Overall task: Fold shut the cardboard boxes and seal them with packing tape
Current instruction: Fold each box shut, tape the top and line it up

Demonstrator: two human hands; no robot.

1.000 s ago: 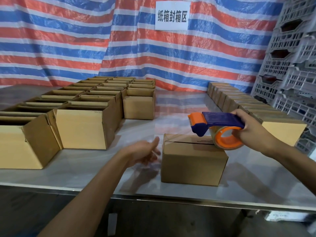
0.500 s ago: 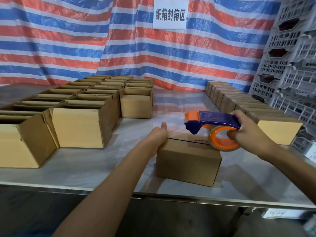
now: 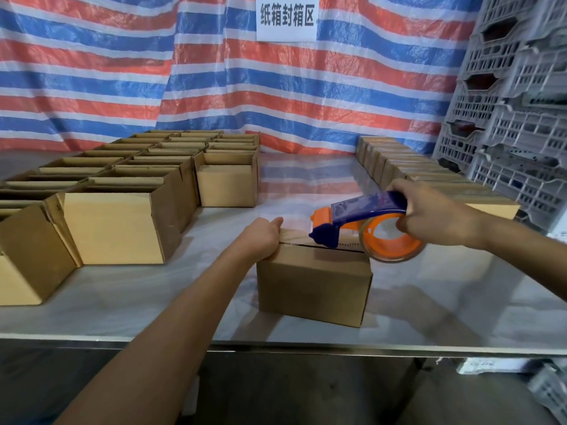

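Note:
A small folded-shut cardboard box [image 3: 313, 289] stands on the table near the front edge. My left hand [image 3: 264, 239] grips its left end, thumb lying along the top by the seam. My right hand [image 3: 429, 214] holds a blue and orange tape dispenser [image 3: 365, 223] by its handle. The dispenser's nose rests on the box's top seam near the left end, and its orange roll hangs over the right end. A short strip of clear tape lies on the seam between the nose and my left thumb.
Several open cardboard boxes [image 3: 122, 228] fill the table's left side in rows. A row of sealed boxes [image 3: 405, 167] runs along the right. Grey plastic crates [image 3: 518, 118] are stacked at the far right. A striped tarp with a white sign [image 3: 287, 18] hangs behind.
My left hand reached in from the left and took hold of the box's left end. My right hand lowered the dispenser's nose onto the seam.

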